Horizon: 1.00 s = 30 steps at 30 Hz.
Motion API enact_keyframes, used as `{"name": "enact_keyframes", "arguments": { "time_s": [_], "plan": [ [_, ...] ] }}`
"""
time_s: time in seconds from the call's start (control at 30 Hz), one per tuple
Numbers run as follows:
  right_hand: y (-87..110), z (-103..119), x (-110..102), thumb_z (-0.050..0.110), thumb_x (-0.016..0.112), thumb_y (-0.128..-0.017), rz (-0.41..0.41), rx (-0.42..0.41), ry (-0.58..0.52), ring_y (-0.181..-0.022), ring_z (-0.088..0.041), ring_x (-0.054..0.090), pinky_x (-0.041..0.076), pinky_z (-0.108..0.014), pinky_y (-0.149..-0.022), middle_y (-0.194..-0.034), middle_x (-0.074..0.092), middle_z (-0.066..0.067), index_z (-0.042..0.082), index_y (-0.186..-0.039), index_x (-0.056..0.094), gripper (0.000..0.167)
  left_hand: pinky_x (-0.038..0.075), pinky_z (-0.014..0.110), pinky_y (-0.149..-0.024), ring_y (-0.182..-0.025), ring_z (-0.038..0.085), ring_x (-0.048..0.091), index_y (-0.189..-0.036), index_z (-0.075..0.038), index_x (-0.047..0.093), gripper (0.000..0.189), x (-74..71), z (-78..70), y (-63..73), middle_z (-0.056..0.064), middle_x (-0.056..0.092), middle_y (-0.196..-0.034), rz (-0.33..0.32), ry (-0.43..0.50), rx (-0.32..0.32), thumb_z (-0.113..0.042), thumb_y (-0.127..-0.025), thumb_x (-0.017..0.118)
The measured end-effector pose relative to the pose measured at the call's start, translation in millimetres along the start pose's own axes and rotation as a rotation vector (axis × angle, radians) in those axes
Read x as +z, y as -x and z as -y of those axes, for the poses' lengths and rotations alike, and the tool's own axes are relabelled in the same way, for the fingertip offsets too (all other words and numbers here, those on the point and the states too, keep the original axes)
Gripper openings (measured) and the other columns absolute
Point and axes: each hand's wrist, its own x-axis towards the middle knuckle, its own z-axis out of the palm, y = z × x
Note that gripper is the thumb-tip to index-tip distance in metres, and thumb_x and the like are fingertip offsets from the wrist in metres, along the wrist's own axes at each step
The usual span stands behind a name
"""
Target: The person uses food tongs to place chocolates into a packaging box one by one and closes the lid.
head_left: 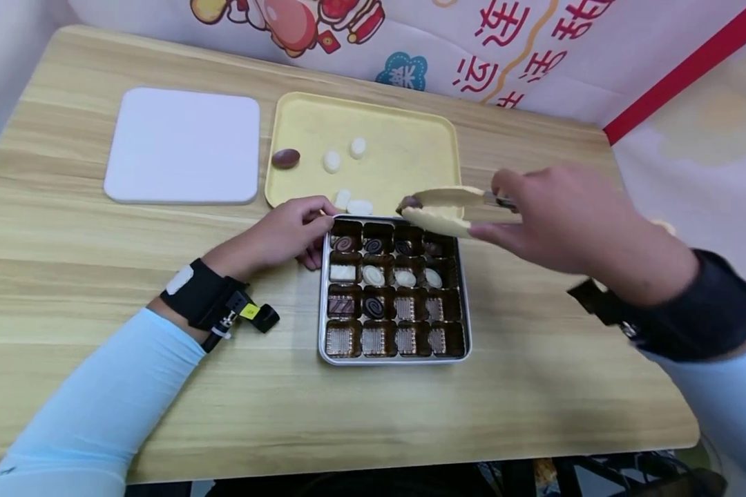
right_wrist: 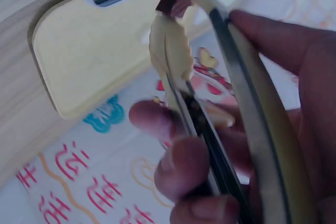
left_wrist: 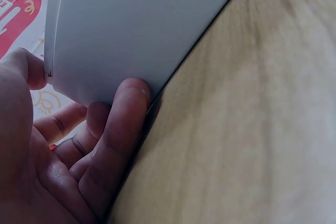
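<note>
A square metal tin (head_left: 395,360) with a brown compartment insert sits on the table. Its back row holds dark chocolates, the second row white ones, and the third a striped brown piece and a dark swirl at the left. My left hand (head_left: 291,231) grips the tin's back left corner, thumb at the rim and fingers against the outer wall (left_wrist: 131,30). My right hand (head_left: 566,217) holds cream-tipped tongs (head_left: 438,222) over the back right edge. Between the tong tips is a brown chocolate (right_wrist: 168,1).
Behind the tin lies a yellow tray (head_left: 410,134) with a brown oval chocolate (head_left: 286,159) and several white pieces (head_left: 331,161). A white lid-like panel (head_left: 183,146) lies at the back left. A printed cloth (head_left: 435,41) hangs behind the table.
</note>
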Motion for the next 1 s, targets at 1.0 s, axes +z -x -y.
{"name": "enact_keyframes", "arguments": {
  "time_s": [1.0],
  "plan": [
    [47.9,47.1,16.6,0.057,0.078,-0.079,0.031,-0.224,0.173,-0.047,-0.012,0.045,0.031,-0.028,-0.037,-0.065,0.056,0.003,0.012,-0.103,0.064,0.053,0.063,0.043,-0.058,-0.062,0.030,0.069,-0.119,-0.010,0.060,0.025,-0.1,1.3,-3.1,0.015,0.062,-0.077,0.000,0.024,0.022,-0.023,-0.106,0.045]
  ]
}}
